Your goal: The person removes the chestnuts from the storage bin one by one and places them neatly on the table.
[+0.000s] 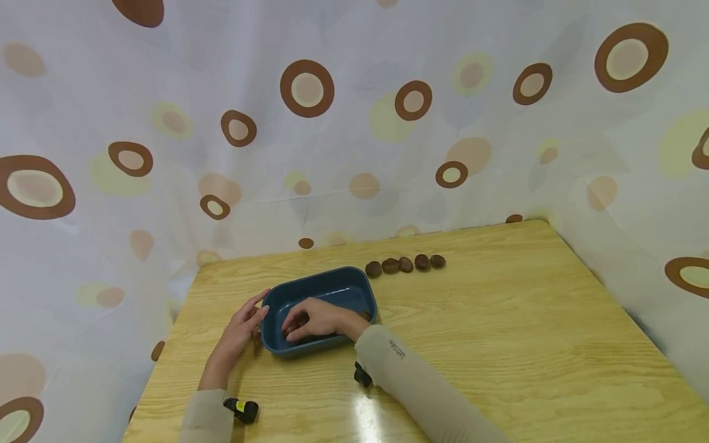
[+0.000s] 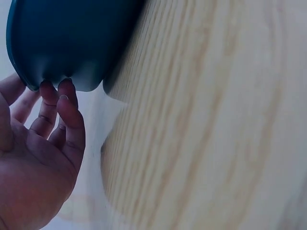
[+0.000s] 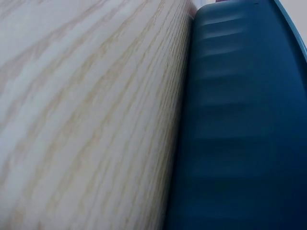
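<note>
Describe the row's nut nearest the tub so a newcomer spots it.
On the wooden table, find the blue tub. Beside its far right corner runs a row of five brown nuts. It is the leftmost nut, the only one without another nut on its left.

nuts in row [image 1: 406,265]: 5 | blue bin [image 1: 362,286]: 1 | hands [image 1: 239,329]: 2 | table [image 1: 515,326]: 1
</note>
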